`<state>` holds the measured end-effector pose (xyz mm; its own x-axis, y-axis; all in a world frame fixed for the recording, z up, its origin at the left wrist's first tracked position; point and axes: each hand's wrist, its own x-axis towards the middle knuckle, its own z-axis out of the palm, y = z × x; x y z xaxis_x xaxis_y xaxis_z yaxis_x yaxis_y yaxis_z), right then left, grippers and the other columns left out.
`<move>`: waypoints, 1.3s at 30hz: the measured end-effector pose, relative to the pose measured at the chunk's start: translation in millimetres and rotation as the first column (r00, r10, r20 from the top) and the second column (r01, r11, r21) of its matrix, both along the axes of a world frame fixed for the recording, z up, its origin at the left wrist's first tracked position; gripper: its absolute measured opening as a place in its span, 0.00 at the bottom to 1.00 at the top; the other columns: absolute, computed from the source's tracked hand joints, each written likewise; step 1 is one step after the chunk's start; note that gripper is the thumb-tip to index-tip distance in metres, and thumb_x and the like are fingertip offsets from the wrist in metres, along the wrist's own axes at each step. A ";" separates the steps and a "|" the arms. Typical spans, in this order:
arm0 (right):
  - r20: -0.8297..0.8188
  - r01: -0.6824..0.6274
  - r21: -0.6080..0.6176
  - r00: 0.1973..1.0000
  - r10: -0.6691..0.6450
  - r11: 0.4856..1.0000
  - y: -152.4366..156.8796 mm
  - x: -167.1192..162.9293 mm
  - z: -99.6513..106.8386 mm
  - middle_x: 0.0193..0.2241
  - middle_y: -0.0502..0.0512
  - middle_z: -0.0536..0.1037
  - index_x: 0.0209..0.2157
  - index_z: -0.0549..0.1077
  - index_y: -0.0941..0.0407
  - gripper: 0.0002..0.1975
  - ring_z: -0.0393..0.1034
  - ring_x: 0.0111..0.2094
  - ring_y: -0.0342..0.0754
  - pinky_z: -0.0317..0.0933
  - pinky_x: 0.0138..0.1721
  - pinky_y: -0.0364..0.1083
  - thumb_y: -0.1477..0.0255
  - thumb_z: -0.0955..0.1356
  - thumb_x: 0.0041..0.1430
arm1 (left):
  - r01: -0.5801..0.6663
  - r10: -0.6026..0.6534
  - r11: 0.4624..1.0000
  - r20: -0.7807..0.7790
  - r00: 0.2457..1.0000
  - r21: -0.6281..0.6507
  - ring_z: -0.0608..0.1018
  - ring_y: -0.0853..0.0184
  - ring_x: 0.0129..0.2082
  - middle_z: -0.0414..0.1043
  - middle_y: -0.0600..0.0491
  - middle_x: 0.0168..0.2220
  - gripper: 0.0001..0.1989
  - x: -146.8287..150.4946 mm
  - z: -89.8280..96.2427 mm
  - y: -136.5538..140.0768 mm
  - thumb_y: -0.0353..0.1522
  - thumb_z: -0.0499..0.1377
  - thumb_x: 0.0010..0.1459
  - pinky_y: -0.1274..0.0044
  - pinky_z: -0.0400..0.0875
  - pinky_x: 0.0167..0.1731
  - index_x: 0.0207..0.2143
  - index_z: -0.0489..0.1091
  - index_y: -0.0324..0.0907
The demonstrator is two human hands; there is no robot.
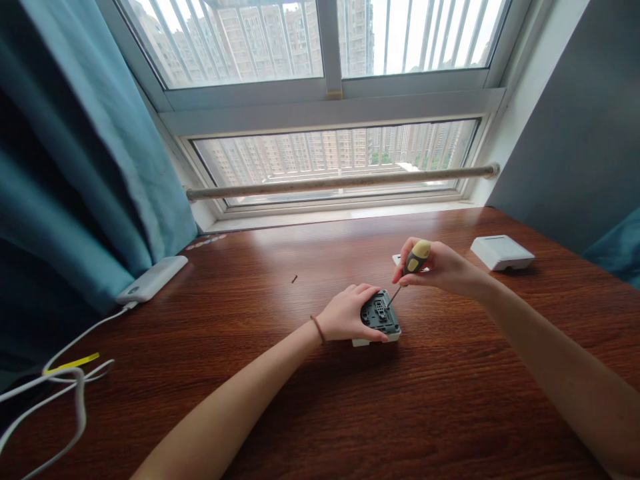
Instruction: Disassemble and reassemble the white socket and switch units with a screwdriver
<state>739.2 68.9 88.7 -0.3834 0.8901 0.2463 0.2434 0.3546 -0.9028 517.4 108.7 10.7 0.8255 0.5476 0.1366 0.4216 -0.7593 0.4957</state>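
My left hand (350,313) is wrapped round the left side of a small device (380,313) with a white casing and a dark grey inner face turned up, resting on the table. In my right hand (435,267) is a screwdriver (416,257) with a yellow and grey handle. Its thin shaft slants down to the left, and the tip meets the dark face of the device near its middle. What lies under the tip is too small to make out. Behind my right fingers a small white piece (397,259) is partly hidden.
A small dark screw (295,279) lies on the brown wooden table (240,373) left of the device. At the right rests a white box-like cover (503,253). A white power strip (153,279) with white cables (80,407) sits by the blue curtain (145,167).
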 end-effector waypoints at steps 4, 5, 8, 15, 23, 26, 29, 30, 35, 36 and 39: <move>0.076 -0.099 0.011 0.992 0.097 0.995 -4.9 -0.3 4.0 0.30 0.56 0.78 0.31 0.63 0.56 0.14 0.73 0.31 0.46 0.68 0.31 0.45 0.69 0.72 0.48 | -0.004 0.004 1.000 -0.006 1.000 0.000 0.67 0.55 0.49 0.64 0.47 0.50 0.46 0.3 0.2 0.3 0.54 0.63 0.37 0.66 0.62 0.51 0.56 0.57 0.44; 0.086 -0.037 0.031 0.996 0.034 0.999 -5.8 -2.6 3.2 0.28 0.55 0.78 0.30 0.62 0.56 0.15 0.73 0.27 0.45 0.67 0.27 0.43 0.69 0.72 0.46 | -0.004 0.004 1.000 -0.005 1.000 0.000 0.67 0.55 0.49 0.64 0.47 0.50 0.46 0.4 0.3 0.3 0.54 0.63 0.37 0.66 0.62 0.51 0.56 0.57 0.44; 0.106 0.264 0.108 0.956 -0.275 0.958 -7.3 -13.3 -3.0 0.19 0.49 0.75 0.25 0.60 0.55 0.17 0.66 0.14 0.41 0.57 0.14 0.40 0.67 0.73 0.44 | -0.006 0.006 1.000 0.001 1.000 -0.008 0.66 0.55 0.49 0.64 0.47 0.51 0.46 0.5 0.9 -0.3 0.54 0.63 0.37 0.66 0.61 0.52 0.56 0.57 0.44; 0.076 0.706 0.373 0.623 -0.779 0.602 -5.3 -28.9 -15.9 0.12 0.49 0.69 0.15 0.57 0.54 0.21 0.63 0.14 0.43 0.54 0.16 0.41 0.59 0.71 0.44 | -0.002 0.002 1.000 0.006 1.000 -0.019 0.67 0.55 0.49 0.64 0.47 0.50 0.45 0.4 2.3 -1.2 0.52 0.64 0.37 0.67 0.61 0.52 0.56 0.57 0.44; 0.158 0.368 0.231 0.899 -0.408 0.901 -9.6 -18.6 -4.3 0.17 0.51 0.76 0.21 0.64 0.55 0.15 0.67 0.15 0.42 0.59 0.18 0.41 0.62 0.71 0.46 | -0.002 0.002 1.000 -0.002 1.000 -0.019 0.66 0.55 0.50 0.63 0.47 0.51 0.45 0.5 1.7 -0.7 0.53 0.63 0.37 0.67 0.61 0.52 0.56 0.57 0.44; 0.094 0.397 0.209 0.902 -0.422 0.894 -8.7 -17.5 -6.4 0.20 0.52 0.77 0.22 0.63 0.55 0.15 0.67 0.16 0.42 0.60 0.18 0.41 0.62 0.70 0.48 | -0.001 0.001 1.000 -0.004 1.000 -0.019 0.66 0.55 0.50 0.64 0.47 0.51 0.45 0.4 2.2 -1.0 0.53 0.63 0.37 0.66 0.61 0.52 0.56 0.57 0.44; 0.047 0.418 0.197 0.899 -0.435 0.887 -6.1 -16.4 -10.8 0.21 0.53 0.78 0.23 0.63 0.55 0.15 0.67 0.16 0.43 0.59 0.17 0.41 0.62 0.70 0.48 | -0.002 0.002 1.000 -0.005 1.000 -0.020 0.66 0.55 0.50 0.64 0.47 0.51 0.45 0.1 2.5 -1.2 0.53 0.63 0.37 0.66 0.61 0.52 0.56 0.57 0.44; 0.046 0.414 0.196 0.902 -0.430 0.889 -5.4 -16.1 -11.9 0.21 0.53 0.77 0.23 0.63 0.55 0.15 0.67 0.15 0.42 0.59 0.16 0.41 0.62 0.70 0.48 | -0.001 0.001 1.000 -0.006 1.000 -0.017 0.66 0.55 0.49 0.64 0.47 0.51 0.45 0.0 2.4 -1.2 0.53 0.63 0.37 0.66 0.61 0.52 0.56 0.57 0.44; 0.093 0.387 0.191 0.907 -0.410 0.902 -5.7 -17.3 -11.3 0.21 0.53 0.77 0.23 0.62 0.55 0.14 0.66 0.15 0.42 0.58 0.16 0.41 0.63 0.70 0.49 | 0.000 0.000 1.000 -0.001 1.000 -0.017 0.66 0.54 0.49 0.64 0.47 0.51 0.44 -0.1 2.2 -0.8 0.53 0.63 0.37 0.66 0.61 0.51 0.55 0.58 0.45; 0.108 0.392 0.200 0.902 -0.418 0.898 -6.6 -18.0 -10.3 0.20 0.52 0.77 0.23 0.62 0.55 0.13 0.66 0.15 0.42 0.58 0.16 0.41 0.63 0.69 0.49 | 0.001 -0.001 1.000 0.000 1.000 -0.019 0.66 0.54 0.49 0.64 0.47 0.51 0.44 0.0 2.2 -0.8 0.53 0.63 0.37 0.66 0.61 0.51 0.55 0.58 0.45; 0.152 0.404 0.231 0.884 -0.443 0.885 -8.9 -20.1 -7.7 0.19 0.51 0.77 0.23 0.62 0.55 0.13 0.66 0.15 0.42 0.59 0.18 0.40 0.64 0.69 0.50 | -0.001 0.001 1.000 -0.003 1.000 -0.025 0.67 0.54 0.49 0.64 0.47 0.51 0.45 0.3 2.3 -0.9 0.53 0.63 0.37 0.66 0.61 0.51 0.56 0.57 0.45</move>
